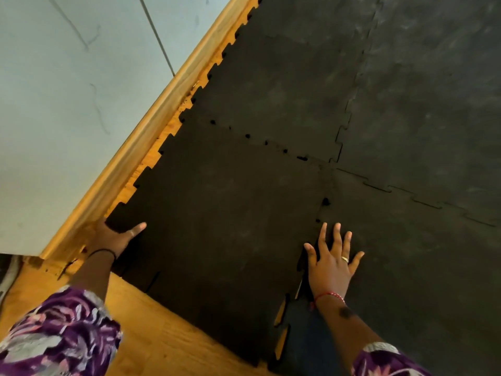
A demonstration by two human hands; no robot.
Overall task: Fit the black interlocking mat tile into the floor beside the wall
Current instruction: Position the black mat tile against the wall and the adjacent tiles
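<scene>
The black mat tile (217, 226) lies on the wooden floor (151, 329) at the centre of the view, its toothed left edge running along the wooden skirting (151, 126) below the pale wall (67, 104) from about 7 o'clock up toward 12 o'clock. The left hand (116, 237), at 8 o'clock, is clamped on the tile's wall-side corner, thumb on top and the fingers hidden beneath. The right hand (332, 263), at 4 o'clock, lies flat with fingers spread apart, pressing on the seam between this tile and the laid mat to its right (406, 280). The main risk is a half-closed joint: small dark gaps show along the far seam toward 12 o'clock, and near 5 o'clock the teeth stand clear enough for the wood to show through, so pressing down only where the right hand is could leave those tabs riding on top instead of seated. Pulling the wall-side corner with the left hand could also drag the tile sideways and unseat what has caught, or jam the teeth against the skirting, buckling the foam.
</scene>
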